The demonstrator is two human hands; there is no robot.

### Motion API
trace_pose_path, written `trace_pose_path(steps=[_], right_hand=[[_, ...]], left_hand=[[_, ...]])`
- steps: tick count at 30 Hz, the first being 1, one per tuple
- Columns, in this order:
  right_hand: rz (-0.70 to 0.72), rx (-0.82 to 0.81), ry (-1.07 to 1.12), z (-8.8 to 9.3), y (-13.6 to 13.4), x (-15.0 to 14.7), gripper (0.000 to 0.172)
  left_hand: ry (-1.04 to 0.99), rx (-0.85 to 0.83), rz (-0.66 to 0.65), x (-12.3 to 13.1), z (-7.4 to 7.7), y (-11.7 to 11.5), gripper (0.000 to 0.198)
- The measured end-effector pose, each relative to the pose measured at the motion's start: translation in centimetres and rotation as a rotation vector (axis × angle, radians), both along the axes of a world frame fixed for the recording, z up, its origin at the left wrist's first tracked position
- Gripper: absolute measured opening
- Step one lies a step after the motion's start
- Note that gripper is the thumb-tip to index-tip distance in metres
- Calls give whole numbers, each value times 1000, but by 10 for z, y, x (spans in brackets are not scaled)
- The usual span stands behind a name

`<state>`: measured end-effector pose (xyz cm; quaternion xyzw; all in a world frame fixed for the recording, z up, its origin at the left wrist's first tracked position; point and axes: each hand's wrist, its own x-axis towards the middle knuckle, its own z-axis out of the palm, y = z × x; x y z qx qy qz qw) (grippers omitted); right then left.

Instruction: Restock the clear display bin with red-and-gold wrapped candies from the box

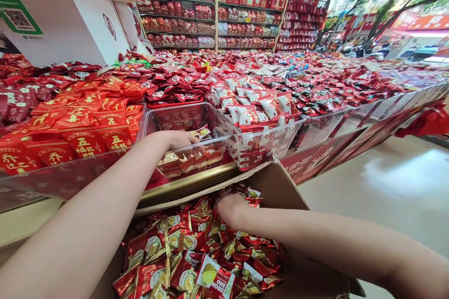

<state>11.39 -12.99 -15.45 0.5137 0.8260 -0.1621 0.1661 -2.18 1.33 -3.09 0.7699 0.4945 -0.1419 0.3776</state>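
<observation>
So your foil packets (215, 278) are loose in the cardboard box (270, 182), heaped below its far rim. Each one's probably light, with a crinkly, slick wrapper and maybe something brittle inside, so I'd scoop from underneath with a loose cupped palm, or pinch a single one by its crimped end, no hard squeezing. Your right hand (231, 208) is down in the box near its far wall, packets right around the fingers; they're buried, so can't tell if they've closed on any. Your left hand (180, 142) is beyond the box, fingers dipped into the clear bin (218, 140) over a low layer of wrapped pieces (185, 163). Can't tell if they're gripping either.
</observation>
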Motion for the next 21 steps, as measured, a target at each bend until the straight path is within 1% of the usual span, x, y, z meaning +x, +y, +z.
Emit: trace_pose_path(steps=[3,7,9,12,14,16,18,21], right_hand=[[26,13,32,0,-1,-2,25],[95,10,45,10,-4,13,21],[72,47,19,11,-4,24,27],[-8,99,-31,5,-3,38,41],[-31,102,-46,2,-3,42,46],[-31,91,-43,2,-4,43,48],[-28,83,-35,7,-6,43,46],[-11,84,-25,24,-10,43,38]], left_hand=[[-11,3,6,0,2,-2,43],[-30,9,18,0,6,-6,40],[-46,4,16,0,8,-7,37],[-67,-6,10,-1,8,-8,31],[-80,-1,12,-1,6,-7,24],[-93,13,20,-2,5,-6,21],[-105,36,32,-3,3,-5,19],[-140,110,59,-4,1,-3,9]])
